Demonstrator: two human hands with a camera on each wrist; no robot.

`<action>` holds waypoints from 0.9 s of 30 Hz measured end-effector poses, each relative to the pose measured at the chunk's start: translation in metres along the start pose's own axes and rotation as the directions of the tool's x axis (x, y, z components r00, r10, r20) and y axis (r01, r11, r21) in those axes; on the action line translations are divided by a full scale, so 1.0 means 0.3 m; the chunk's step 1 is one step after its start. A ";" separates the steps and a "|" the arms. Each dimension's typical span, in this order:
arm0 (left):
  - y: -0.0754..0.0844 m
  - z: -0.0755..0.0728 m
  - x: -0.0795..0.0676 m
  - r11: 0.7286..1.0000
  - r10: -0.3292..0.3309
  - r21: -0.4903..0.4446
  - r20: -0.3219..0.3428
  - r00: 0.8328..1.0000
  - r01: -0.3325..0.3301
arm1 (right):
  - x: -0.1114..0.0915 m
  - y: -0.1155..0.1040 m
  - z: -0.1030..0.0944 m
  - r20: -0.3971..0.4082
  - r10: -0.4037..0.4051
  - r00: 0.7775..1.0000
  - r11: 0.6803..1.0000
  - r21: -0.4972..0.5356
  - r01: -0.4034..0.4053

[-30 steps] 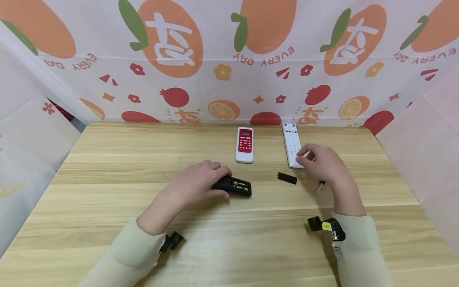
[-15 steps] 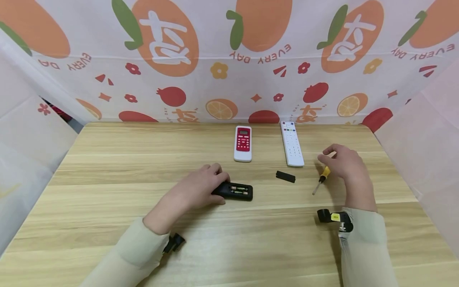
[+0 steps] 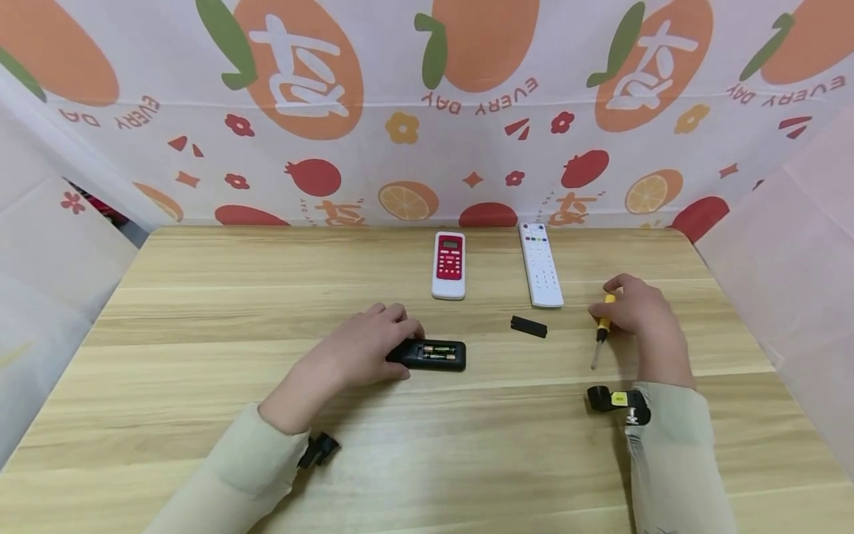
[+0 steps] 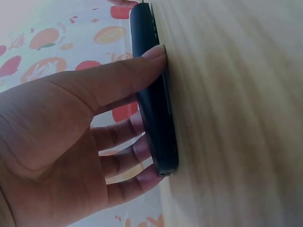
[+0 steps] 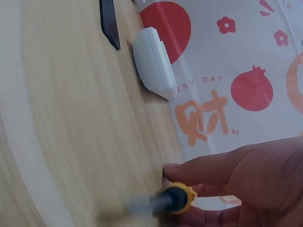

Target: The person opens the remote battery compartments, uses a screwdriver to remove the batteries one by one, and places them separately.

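My left hand (image 3: 360, 345) grips one end of a black remote control (image 3: 437, 356) that lies back up on the table. Its battery compartment is uncovered, and two batteries (image 3: 439, 351) sit inside. In the left wrist view the thumb lies along one long edge of the black remote (image 4: 158, 113), with the fingers on the other. At the right, my right hand (image 3: 640, 308) pinches the yellow handle of a screwdriver (image 3: 603, 326), its shaft pointing toward the near edge. The right wrist view shows thumb and fingers around the screwdriver (image 5: 177, 198), whose shaft is blurred.
A small black battery cover (image 3: 528, 326) lies between the hands. Behind it are a white remote with a red front (image 3: 448, 265) and a long white remote (image 3: 541, 265). A fruit-print cloth (image 3: 400, 111) hangs along the back of the wooden table (image 3: 233, 311).
My right hand has moved from beside the long white remote to the screwdriver and taken hold of its handle; the shaft has swung slightly. The left hand keeps its grip on the black remote.
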State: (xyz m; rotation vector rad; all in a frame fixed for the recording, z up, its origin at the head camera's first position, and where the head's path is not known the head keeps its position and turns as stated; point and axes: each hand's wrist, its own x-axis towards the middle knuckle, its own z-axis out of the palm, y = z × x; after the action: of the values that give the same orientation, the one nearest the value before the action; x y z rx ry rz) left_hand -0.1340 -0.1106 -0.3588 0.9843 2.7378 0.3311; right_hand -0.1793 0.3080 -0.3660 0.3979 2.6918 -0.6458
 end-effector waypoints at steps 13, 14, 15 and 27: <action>0.003 -0.003 -0.004 1.000 -0.017 -0.009 0.011 1.000 0.017 | -0.077 -0.165 -0.001 -0.059 -0.281 0.958 0.921 0.265 0.286; 0.003 -0.001 -0.004 1.000 -0.019 -0.009 0.014 1.000 0.019 | -0.091 -0.191 0.004 -0.084 -0.317 0.945 0.892 0.311 0.327; 0.003 0.000 -0.005 1.000 -0.023 -0.012 0.018 1.000 0.024 | -0.104 -0.216 0.012 -0.106 -0.358 0.928 0.858 0.354 0.372; 0.010 0.004 -0.003 0.999 -0.038 0.016 0.006 0.999 0.038 | -0.239 -0.453 0.180 -0.312 -0.628 0.713 0.538 0.487 0.688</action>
State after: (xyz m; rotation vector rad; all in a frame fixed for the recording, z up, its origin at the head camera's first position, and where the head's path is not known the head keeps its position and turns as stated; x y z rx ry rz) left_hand -0.1312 -0.1089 -0.3592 0.9350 2.7538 0.3000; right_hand -0.1473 0.1522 -0.3313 -0.5456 2.6273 -1.7253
